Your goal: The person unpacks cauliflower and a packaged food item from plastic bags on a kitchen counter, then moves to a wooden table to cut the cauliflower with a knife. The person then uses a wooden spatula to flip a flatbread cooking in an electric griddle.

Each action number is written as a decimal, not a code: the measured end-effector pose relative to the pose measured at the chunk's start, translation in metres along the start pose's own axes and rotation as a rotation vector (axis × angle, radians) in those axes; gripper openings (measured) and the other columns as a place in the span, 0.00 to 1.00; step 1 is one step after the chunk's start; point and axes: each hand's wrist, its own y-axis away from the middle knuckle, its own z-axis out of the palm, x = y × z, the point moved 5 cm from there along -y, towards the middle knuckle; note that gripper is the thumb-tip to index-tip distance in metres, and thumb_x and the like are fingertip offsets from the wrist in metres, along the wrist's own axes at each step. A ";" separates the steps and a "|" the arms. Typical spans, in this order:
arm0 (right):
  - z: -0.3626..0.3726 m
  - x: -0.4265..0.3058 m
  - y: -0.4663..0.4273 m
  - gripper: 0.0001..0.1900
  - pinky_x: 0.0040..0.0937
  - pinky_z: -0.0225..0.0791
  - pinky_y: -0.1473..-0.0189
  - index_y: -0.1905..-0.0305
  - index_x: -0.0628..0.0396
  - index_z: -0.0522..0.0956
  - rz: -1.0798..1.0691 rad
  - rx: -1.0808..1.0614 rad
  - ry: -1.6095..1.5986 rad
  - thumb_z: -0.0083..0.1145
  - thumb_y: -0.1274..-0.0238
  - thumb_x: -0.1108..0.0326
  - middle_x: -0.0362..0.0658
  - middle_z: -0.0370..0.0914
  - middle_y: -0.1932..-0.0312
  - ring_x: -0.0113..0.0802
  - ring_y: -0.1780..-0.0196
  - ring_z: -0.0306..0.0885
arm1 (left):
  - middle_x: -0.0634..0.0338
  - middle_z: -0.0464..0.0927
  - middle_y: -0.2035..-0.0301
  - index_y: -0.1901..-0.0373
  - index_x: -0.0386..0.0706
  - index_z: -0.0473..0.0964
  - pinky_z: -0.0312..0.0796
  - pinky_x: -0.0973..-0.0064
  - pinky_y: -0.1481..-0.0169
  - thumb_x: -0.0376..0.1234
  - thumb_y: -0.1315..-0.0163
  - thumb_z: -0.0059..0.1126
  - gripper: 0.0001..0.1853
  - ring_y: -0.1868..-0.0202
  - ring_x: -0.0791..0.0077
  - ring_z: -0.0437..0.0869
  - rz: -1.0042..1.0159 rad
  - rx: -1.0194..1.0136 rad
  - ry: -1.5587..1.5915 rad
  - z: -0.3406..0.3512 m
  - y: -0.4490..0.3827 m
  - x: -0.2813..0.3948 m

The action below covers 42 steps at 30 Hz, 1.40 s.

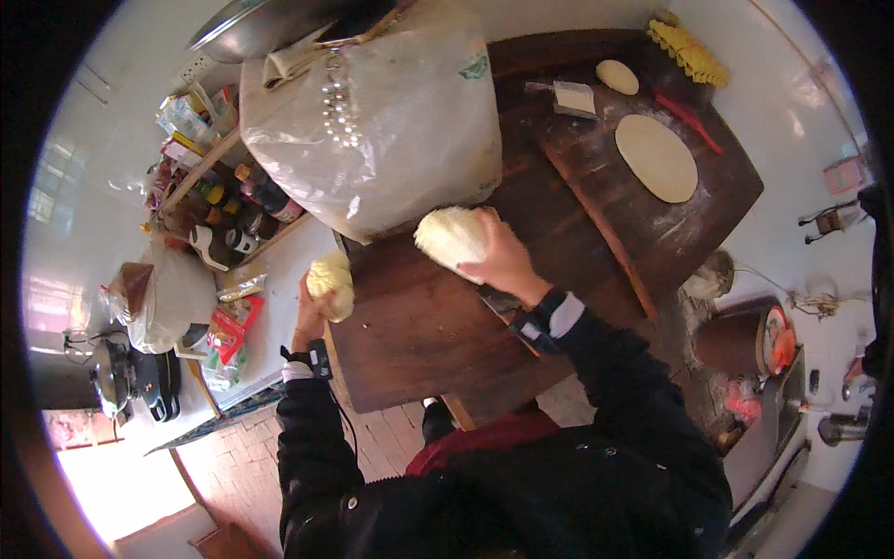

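Observation:
My left hand (pixel 309 311) grips a pale yellow piece (pixel 331 283), likely cabbage, just off the left edge of the dark wooden board (pixel 412 342). My right hand (pixel 506 255) is closed around a larger cream-white piece (pixel 450 239) with a frilly far end, also likely cabbage, above the board. Both pieces are partly covered by fingers, so I cannot tell exactly what they are. Under my right wrist lies what looks like a knife (pixel 499 304), its blade half hidden.
A long wooden rolling pin (pixel 601 216) lies beside a flat dough sheet (pixel 656 159) and a smaller dough piece (pixel 617 77). Plastic sheeting (pixel 412 133) covers a bulky thing at the back. Bottles (pixel 269 195) crowd a left shelf; a red packet (pixel 234 327) rests below.

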 end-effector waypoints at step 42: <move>-0.062 0.143 0.041 0.17 0.31 0.69 0.55 0.46 0.65 0.71 -0.049 0.306 -0.041 0.59 0.40 0.76 0.48 0.73 0.59 0.38 0.58 0.73 | 0.47 0.66 0.40 0.39 0.41 0.67 0.62 0.57 0.33 0.34 0.51 0.72 0.36 0.38 0.46 0.67 0.498 0.126 -0.563 0.390 0.040 0.047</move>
